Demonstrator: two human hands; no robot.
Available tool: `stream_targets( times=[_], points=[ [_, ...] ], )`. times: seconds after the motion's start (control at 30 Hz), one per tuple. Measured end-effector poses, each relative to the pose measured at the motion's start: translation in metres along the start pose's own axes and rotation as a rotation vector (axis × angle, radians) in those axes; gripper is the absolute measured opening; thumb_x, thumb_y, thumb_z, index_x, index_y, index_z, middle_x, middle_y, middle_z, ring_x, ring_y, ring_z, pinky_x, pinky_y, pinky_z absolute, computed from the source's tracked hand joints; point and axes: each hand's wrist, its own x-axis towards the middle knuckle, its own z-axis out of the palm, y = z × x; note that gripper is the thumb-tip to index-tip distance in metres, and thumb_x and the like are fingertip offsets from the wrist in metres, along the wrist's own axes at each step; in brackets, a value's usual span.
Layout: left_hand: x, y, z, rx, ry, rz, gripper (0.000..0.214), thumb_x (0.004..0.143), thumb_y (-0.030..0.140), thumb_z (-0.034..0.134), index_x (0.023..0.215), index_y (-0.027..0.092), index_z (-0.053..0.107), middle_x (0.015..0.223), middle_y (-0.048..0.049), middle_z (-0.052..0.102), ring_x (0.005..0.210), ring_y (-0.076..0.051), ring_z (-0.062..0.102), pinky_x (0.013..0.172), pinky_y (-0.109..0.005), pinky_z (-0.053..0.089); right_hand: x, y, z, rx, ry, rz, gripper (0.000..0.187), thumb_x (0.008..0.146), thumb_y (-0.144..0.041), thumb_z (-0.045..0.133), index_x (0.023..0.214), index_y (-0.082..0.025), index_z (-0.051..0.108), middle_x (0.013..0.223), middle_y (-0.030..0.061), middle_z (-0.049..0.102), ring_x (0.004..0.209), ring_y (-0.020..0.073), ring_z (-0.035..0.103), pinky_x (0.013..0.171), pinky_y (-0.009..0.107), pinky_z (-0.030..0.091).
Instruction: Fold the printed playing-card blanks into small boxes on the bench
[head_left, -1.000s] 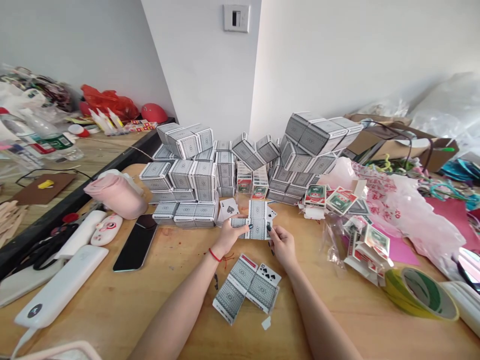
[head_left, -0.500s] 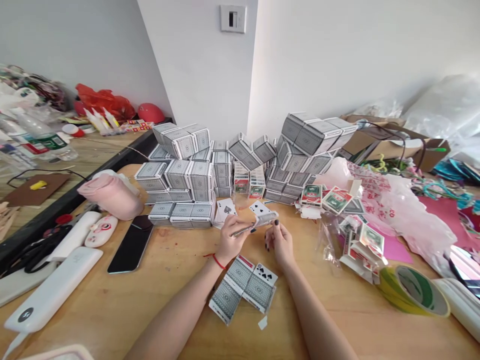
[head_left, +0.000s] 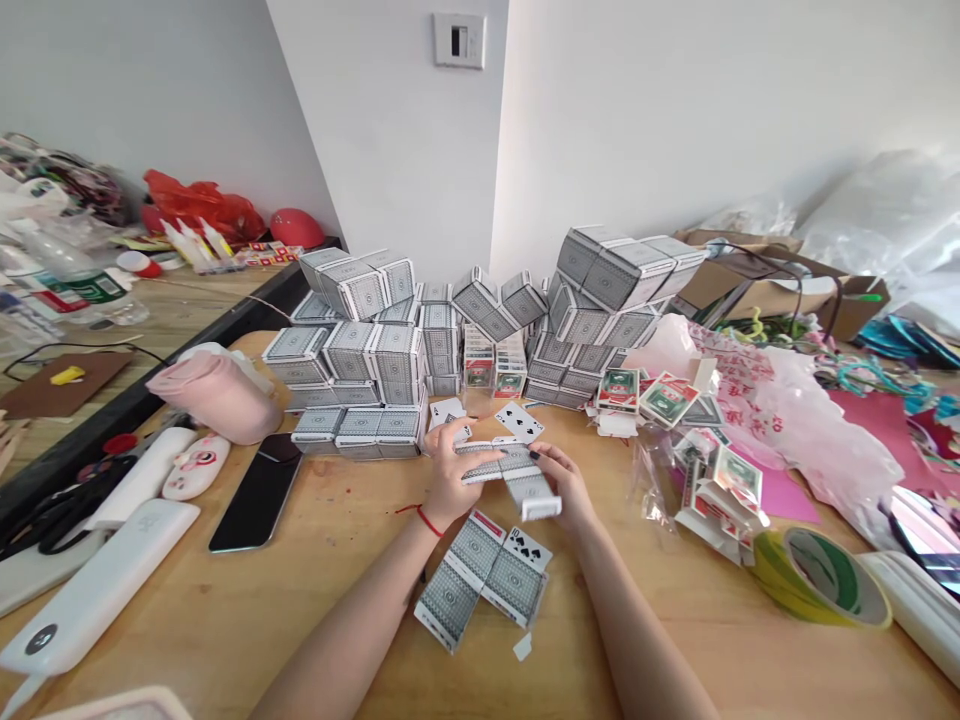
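Table (head_left: 247, 620) supports card stack (head_left: 375, 350). Front right of that stack: left hand (head_left: 448, 485), thumb and fingers clamped on card assembly (head_left: 527, 484); right hand (head_left: 568, 488), fingertips at the assembly's right side, grip not determinable. Right of stack: spade card (head_left: 519, 423), face up.

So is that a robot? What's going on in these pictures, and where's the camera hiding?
No robot here! Those are a person's own two bare hands. The camera sits on that person's head, looking forward and down, so you see almost what they see. Every picture comes from that one camera.

The left hand is holding some joined, folded cards. The right hand has its fingertips at their edge; I can't tell how tightly.

On the wooden table, a similar card piece lies between the forearms. Behind the hands are stacked card blocks. A phone lies to the left, and a roll of tape to the right.
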Motion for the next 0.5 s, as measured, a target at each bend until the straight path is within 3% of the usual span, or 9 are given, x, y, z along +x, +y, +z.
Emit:
stream_targets(
  times=[0.07, 0.17, 0.27, 0.33, 0.4, 0.5],
  points=[
    [0.001, 0.0, 0.002, -0.095, 0.044, -0.109, 0.041, 0.071, 0.017, 0.057, 0.109, 0.029, 0.058, 0.121, -0.0074, 0.039, 0.114, -0.025, 0.038, 0.098, -0.041, 0.028, 0.001, 0.001, 0.0, 0.023, -0.027, -0.002, 0.031, 0.059, -0.022, 0.071, 0.088, -0.019, 0.058, 0.068, -0.0011, 0.065, 0.054, 0.0125, 0.058, 0.049, 0.023, 0.046],
    [0.003, -0.004, 0.008, -0.462, 0.068, -0.361, 0.062, 0.073, 0.026, 0.057, 0.13, 0.025, 0.033, 0.124, -0.0098, 0.043, 0.11, -0.022, 0.045, 0.095, -0.036, 0.035, 0.003, 0.003, 0.0, 0.051, -0.042, -0.011, 0.045, 0.059, -0.02, 0.072, 0.1, -0.021, 0.054, 0.08, 0.0022, 0.067, 0.066, 0.015, 0.062, 0.06, 0.027, 0.049],
    [0.004, -0.007, 0.013, -0.946, -0.02, -0.65, 0.047, 0.077, 0.046, 0.047, 0.116, 0.018, 0.05, 0.11, -0.01, 0.057, 0.104, -0.022, 0.052, 0.088, -0.035, 0.042, 0.005, 0.004, -0.003, 0.025, -0.009, -0.043, 0.04, 0.058, -0.022, 0.073, 0.095, -0.018, 0.058, 0.086, 0.0055, 0.068, 0.071, 0.0158, 0.063, 0.064, 0.027, 0.049],
    [0.004, -0.008, 0.015, -1.183, -0.122, -0.8, 0.054, 0.076, 0.057, 0.04, 0.102, 0.014, 0.058, 0.099, -0.0115, 0.063, 0.098, -0.024, 0.057, 0.082, -0.037, 0.046, 0.007, 0.006, -0.005, -0.034, 0.022, -0.077, 0.034, 0.058, -0.025, 0.072, 0.088, -0.016, 0.06, 0.085, 0.007, 0.068, 0.069, 0.0161, 0.062, 0.061, 0.027, 0.049],
    [0.004, -0.006, 0.015, -1.263, -0.206, -0.864, 0.049, 0.071, 0.054, 0.051, 0.097, 0.014, 0.06, 0.094, -0.0108, 0.065, 0.092, -0.024, 0.059, 0.077, -0.037, 0.048, 0.008, 0.008, -0.006, -0.118, 0.059, -0.124, 0.033, 0.06, -0.029, 0.071, 0.087, -0.015, 0.06, 0.081, 0.0071, 0.068, 0.065, 0.0161, 0.062, 0.057, 0.027, 0.048],
    [0.002, -0.004, 0.017, -1.13, -0.232, -0.885, 0.036, 0.06, 0.031, 0.07, 0.091, 0.015, 0.061, 0.092, -0.0069, 0.067, 0.083, -0.021, 0.062, 0.074, -0.035, 0.05, 0.009, 0.014, -0.006, -0.257, 0.099, -0.212, 0.032, 0.063, -0.034, 0.068, 0.088, -0.016, 0.059, 0.081, 0.0069, 0.069, 0.067, 0.0177, 0.062, 0.061, 0.03, 0.049]
  ],
)
